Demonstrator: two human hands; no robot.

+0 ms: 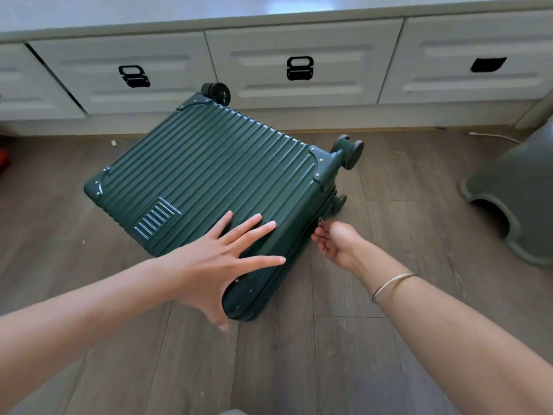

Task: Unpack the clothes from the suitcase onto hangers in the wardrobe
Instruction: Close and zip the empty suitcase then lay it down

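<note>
Two bare forearms reach in from the bottom corners of the frame over a grey-brown plank floor (329,354). A thin metal bangle (392,284) sits on the right wrist.

Of the two hands, the left hand (215,262) lies at centre, wide open, with its fingers spread and straight. They press flat on the near end of the suitcase (209,166), and the thumb hangs down past its near corner. It grips nothing. The right hand (335,242), just right of centre, is loosely curled beside the case's right side. Its thumb and forefinger pinch a small metal pull (320,220) on the seam there.

The suitcase is a dark green ribbed hard shell. It lies shut on the floor in the middle of the frame, set at a slant, its broad face up. Its wheels (351,151) point away, toward the upper right, and one more shows at its far corner.

At the right edge stands a grey plastic stool (514,190), well apart from the case. A white cable (493,135) lies on the floor behind it. A red thing (3,160), cut off by the frame, shows at the left edge.

Across the top runs a row of white drawers (299,70) with black handles (134,75). The far corner of the case lies just in front of them.
</note>
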